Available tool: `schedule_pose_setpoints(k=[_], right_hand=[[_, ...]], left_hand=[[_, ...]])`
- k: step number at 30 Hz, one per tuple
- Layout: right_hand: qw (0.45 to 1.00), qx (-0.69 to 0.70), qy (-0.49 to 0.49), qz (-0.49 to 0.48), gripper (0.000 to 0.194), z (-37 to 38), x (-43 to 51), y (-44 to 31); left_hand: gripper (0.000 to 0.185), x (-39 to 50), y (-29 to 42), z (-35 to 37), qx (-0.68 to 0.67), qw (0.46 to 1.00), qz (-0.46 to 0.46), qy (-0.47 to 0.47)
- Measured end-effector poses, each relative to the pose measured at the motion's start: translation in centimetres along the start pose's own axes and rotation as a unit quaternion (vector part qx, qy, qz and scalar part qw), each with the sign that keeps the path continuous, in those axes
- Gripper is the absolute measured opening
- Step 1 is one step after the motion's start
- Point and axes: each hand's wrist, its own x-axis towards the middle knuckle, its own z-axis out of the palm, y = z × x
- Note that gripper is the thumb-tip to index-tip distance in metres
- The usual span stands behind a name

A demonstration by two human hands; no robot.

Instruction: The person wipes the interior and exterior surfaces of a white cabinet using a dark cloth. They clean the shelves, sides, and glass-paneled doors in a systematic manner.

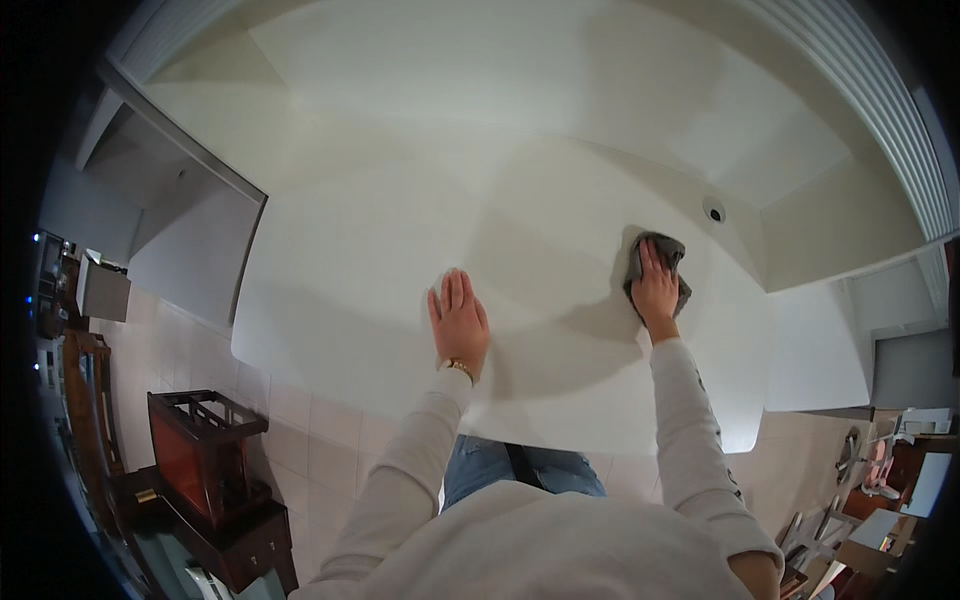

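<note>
A broad white desktop spreads in front of me, with raised white panels along its back and sides. My left hand rests palm down near the middle of the surface, holding nothing, its fingers slightly apart. On the right side, my right hand presses a crumpled dark grey cloth against the desktop. Part of the cloth lies hidden under the palm and fingers. A round cable hole sits beyond the cloth, near the back right corner.
Ribbed shutter tracks curve above the right side. A grey panel stands at the left edge. Dark wooden furniture occupies the tiled floor at lower left. Boxes and a chair crowd the lower right.
</note>
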Motion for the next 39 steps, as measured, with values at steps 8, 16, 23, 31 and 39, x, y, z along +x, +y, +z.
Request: schedule_pose_setpoints(k=[8, 16, 23, 31, 39], right_hand=[[0.982, 0.072, -0.055, -0.168, 0.075, -1.7, -8.8, -13.5], [0.976, 0.079, -0.130, -0.157, 0.076, -5.5, -20.6, -12.3], [0.967, -0.010, 0.010, 0.254, 0.073, -5.3, -24.8, 8.9], [0.968, 0.030, -0.042, 0.245, 0.079, -4.9, -26.6, 0.6], [0.980, 0.120, 0.027, -0.156, 0.079, -4.3, -26.3, -17.9]], left_hand=[[0.047, 0.0, -1.3, 2.0, 0.010, 1.000, -0.003, -0.005], [0.048, 0.1, -1.7, 2.5, -0.005, 1.000, 0.008, -0.003], [0.048, 0.1, -2.1, 2.5, 0.001, 1.000, 0.012, -0.012], [0.048, 0.1, -1.8, 1.7, 0.019, 0.999, 0.005, -0.036], [0.047, 0.4, -1.9, 2.0, 0.013, 0.999, 0.038, -0.015]])
